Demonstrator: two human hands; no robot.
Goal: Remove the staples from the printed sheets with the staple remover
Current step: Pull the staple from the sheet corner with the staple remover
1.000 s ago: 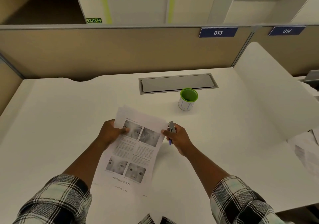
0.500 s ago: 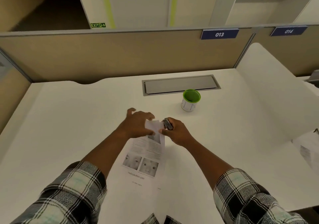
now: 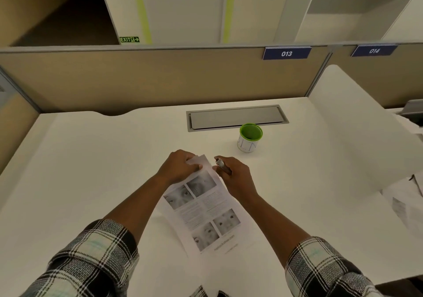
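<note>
The printed sheets (image 3: 203, 212), white paper with grey photos of eyes and faces, lie on the white desk (image 3: 91, 159) between my arms. My left hand (image 3: 179, 166) grips the sheets' far top corner, where the paper is folded up under my fingers. My right hand (image 3: 233, 175) holds the metal staple remover (image 3: 221, 165) just right of that corner, its tip pointing toward the paper's top edge. The staple itself is too small to make out.
A white cup with a green inside (image 3: 250, 138) stands behind my right hand. A grey cable hatch (image 3: 235, 118) is set into the desk behind it. Beige partitions (image 3: 148, 79) close the back and left. More papers (image 3: 405, 203) lie at the right edge.
My left hand went from holding the sheets' left side, reached over the top with fingers spread, and now grips the top corner. The sheets turned clockwise. My right hand kept the remover close by.
</note>
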